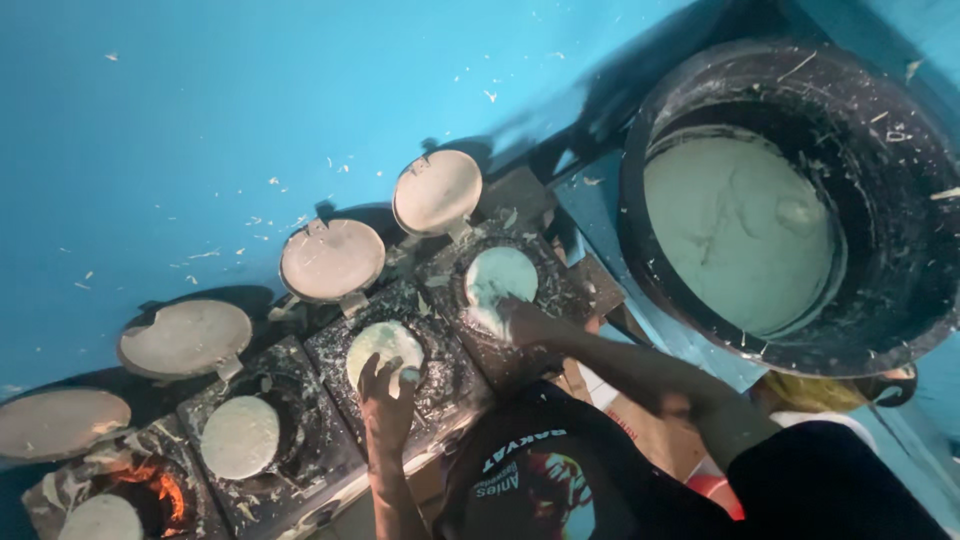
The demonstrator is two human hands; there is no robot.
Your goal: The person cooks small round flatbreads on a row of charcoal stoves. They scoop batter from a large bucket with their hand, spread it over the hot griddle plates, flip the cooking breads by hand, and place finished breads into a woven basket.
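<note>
1. Left hand [388, 400] is reaching over the near edge of the second stove from the right, grip loose and holding nothing, fingertips touching the pale flat cake [385, 345] lying in that round mould.
2. Right hand [520, 318] is pressing on the white flat cake [500, 278] in the rightmost mould; fingers are lying flat, not pinching.
3. Handling judgement: the cakes are looking thin, light, soft and likely hot and tearable; lifting at the rim, from underneath, seems safest.
4. Round metal lids [333, 259] are standing tilted open behind each stove [275, 450], against the blue wall [200, 120]. Flame is showing at the far-left mould.
5. Black tub [900, 290] of pale batter [735, 230] is sitting at the right.
6. Labels: a red-printed cardboard piece [630, 420] is lying below the right forearm; the dark shirt [530, 480] is carrying a coloured print.
</note>
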